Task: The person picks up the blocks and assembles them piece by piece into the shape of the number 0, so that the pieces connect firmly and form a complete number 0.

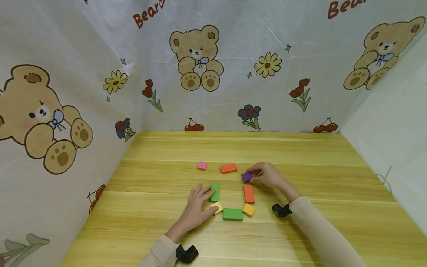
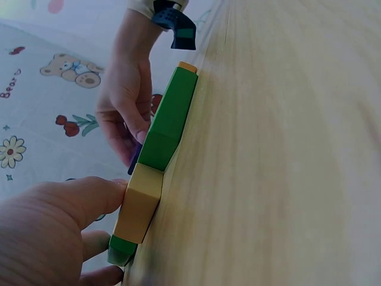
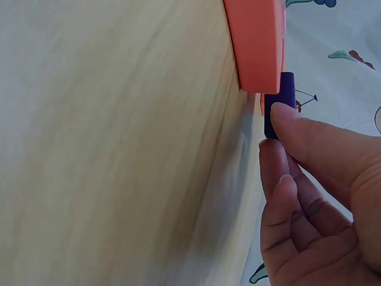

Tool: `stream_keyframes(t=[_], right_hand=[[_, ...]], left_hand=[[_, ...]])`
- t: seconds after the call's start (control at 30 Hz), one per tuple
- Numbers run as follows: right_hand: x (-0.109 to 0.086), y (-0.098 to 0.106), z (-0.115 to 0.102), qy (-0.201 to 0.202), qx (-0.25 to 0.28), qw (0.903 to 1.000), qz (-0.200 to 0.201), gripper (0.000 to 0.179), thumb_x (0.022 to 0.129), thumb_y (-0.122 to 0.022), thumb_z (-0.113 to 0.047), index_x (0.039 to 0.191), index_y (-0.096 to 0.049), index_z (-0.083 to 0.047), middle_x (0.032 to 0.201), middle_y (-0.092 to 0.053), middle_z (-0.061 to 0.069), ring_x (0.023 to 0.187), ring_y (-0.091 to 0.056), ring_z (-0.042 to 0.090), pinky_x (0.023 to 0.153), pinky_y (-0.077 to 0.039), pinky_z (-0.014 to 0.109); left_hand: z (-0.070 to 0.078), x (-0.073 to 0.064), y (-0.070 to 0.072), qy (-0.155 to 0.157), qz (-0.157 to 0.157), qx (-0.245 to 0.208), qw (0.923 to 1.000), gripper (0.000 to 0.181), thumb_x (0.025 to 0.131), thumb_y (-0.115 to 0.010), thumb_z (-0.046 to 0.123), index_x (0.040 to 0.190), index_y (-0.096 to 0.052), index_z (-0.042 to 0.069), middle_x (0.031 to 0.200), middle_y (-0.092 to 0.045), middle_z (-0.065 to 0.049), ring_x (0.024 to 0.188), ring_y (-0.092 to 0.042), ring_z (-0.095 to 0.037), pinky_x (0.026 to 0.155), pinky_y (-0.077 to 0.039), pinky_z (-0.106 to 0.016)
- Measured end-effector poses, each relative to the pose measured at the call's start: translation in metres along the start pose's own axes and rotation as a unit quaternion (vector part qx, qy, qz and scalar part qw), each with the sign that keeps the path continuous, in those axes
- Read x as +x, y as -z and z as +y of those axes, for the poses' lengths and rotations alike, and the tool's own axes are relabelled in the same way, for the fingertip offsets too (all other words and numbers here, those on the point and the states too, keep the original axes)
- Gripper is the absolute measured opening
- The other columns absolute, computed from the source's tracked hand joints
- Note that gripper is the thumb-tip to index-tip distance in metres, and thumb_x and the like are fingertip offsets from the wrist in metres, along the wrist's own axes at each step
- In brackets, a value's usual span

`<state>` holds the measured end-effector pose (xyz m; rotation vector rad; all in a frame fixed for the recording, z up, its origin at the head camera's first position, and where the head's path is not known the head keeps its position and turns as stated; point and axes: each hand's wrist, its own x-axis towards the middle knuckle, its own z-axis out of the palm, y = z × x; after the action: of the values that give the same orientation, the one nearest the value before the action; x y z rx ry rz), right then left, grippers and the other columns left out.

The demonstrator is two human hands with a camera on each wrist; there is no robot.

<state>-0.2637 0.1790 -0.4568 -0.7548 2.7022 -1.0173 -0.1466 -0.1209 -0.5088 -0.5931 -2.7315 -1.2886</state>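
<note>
My right hand (image 1: 268, 175) pinches a small purple block (image 1: 247, 177) between thumb and fingers, at the far right corner of a ring of blocks. In the right wrist view the purple block (image 3: 286, 89) stands just past the end of an orange-red block (image 3: 256, 47). My left hand (image 1: 197, 207) lies with fingers spread at the ring's near left. Its fingertips are at an upright green block (image 1: 215, 193), and its thumb touches a pale yellow block (image 1: 217, 208). The thumb meets the yellow block (image 2: 140, 202) from the side in the left wrist view.
A second green block (image 1: 232, 214) forms the near side, with an orange-yellow block (image 1: 248, 210) at its right end. An orange-red block (image 1: 248, 194) makes the right side; another orange block (image 1: 228, 168) and a pink block (image 1: 202, 165) lie farther back on the wooden table (image 1: 166, 148).
</note>
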Motion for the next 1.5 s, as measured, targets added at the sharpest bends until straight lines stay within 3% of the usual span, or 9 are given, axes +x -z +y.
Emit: stream_keyframes(t=[0.53, 1.5], right_hand=[[0.003, -0.004, 0.003, 0.011, 0.004, 0.9992, -0.038, 0.031, 0.083, -0.074, -0.001, 0.114, -0.071, 0.0, 0.103, -0.069, 0.012, 0.086, -0.062, 0.017, 0.073, -0.052, 0.027], [-0.001, -0.005, 0.008, 0.06, 0.017, 0.997, -0.045, 0.035, 0.086, -0.069, 0.004, 0.12, -0.066, 0.006, 0.104, -0.068, 0.016, 0.091, -0.065, 0.025, 0.078, -0.055, 0.031]], left_hand=[[-0.001, 0.001, -0.001, 0.0, -0.005, 0.006, 1.0, 0.057, 0.09, -0.069, 0.033, 0.136, -0.057, 0.003, 0.147, -0.046, -0.019, 0.146, -0.019, -0.046, 0.115, -0.007, -0.067], [-0.001, 0.0, 0.001, 0.001, -0.005, 0.004, 1.0, 0.056, 0.09, -0.069, 0.031, 0.137, -0.056, 0.003, 0.147, -0.046, -0.02, 0.146, -0.018, -0.047, 0.115, -0.007, -0.067]])
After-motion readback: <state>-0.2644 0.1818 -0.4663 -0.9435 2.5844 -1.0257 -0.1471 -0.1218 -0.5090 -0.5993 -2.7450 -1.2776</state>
